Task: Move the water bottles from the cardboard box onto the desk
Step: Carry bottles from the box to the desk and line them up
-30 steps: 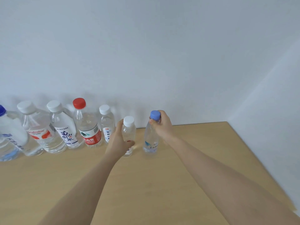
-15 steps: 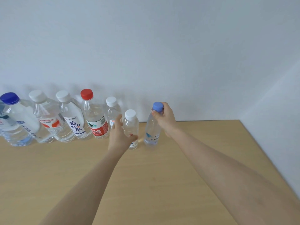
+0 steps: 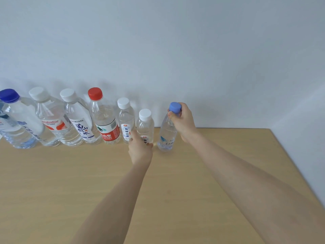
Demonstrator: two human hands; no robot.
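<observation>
The left hand [image 3: 140, 150] grips the small white-capped bottle [image 3: 145, 127] low on the desk [image 3: 88, 182], the right hand [image 3: 182, 122] holds the blue-capped bottle [image 3: 167, 136] at its neck; full bottles seem heavy, thin-walled, slippery.

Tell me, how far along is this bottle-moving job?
Mostly done, it seems. Several bottles already stand in a row along the wall on the desk, among them the red-capped bottle. In hand: the left hand grips a small white-capped bottle, and the right hand holds the light-blue-capped bottle by its top; both look set down. The box is out of view, so what remains is unknown.
</observation>
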